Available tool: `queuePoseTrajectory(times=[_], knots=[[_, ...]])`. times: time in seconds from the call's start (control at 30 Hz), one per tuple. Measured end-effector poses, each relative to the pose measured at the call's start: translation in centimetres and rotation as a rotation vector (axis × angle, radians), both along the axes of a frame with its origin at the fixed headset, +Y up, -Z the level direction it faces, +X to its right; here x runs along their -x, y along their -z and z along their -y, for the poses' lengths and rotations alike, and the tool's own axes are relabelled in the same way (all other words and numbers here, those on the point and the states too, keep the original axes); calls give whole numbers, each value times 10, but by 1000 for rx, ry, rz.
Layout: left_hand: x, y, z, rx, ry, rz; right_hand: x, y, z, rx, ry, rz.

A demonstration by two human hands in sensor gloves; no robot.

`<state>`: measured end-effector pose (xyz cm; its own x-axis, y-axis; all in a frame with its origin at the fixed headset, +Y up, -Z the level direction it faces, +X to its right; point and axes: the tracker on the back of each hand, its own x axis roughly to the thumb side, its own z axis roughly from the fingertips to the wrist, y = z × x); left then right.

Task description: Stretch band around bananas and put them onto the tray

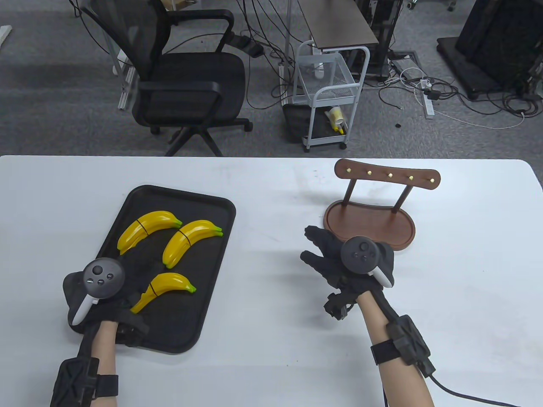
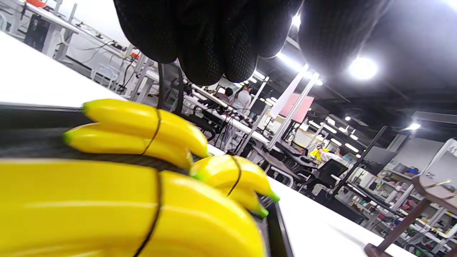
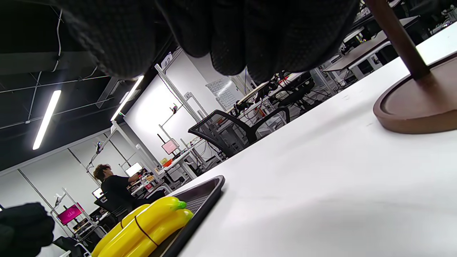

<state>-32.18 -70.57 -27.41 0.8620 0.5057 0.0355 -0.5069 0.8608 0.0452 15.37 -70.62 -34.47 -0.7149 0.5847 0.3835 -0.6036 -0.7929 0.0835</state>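
Three banded bundles of yellow bananas lie on the black tray [image 1: 203, 271]: one at the back left [image 1: 148, 227], one at the middle right [image 1: 191, 241], one nearest me [image 1: 167, 286]. A thin black band rings each. My left hand [image 1: 127, 275] hovers over the tray's near left part, just beside the nearest bundle [image 2: 107, 207]; its fingers [image 2: 214, 43] hang loosely curled above it and hold nothing. My right hand [image 1: 314, 248] floats over bare table right of the tray, fingers [image 3: 228, 35] spread and empty.
A brown wooden stand with an oval base [image 1: 369, 222] and a peg rail [image 1: 386, 174] sits just beyond my right hand. White table [image 1: 271, 339] surrounds the tray. An office chair [image 1: 186, 85] and a white cart [image 1: 326, 97] stand behind the table.
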Motion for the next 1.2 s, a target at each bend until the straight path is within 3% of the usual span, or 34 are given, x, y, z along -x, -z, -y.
queuePoseTrajectory(times=[0.23,0.53,0.97,1.2], knots=[[-33,6,-22,-73,-23,79,1,-3,-7,-37,-60,13],[-75,16,-36,-132,-14,93,6,-8,-22,-131,-212,43],[-126,27,-22,-110,213,94,17,-19,-29,-321,-508,185],[-134,30,-17,-105,323,62,25,-18,-18,-286,-643,194]])
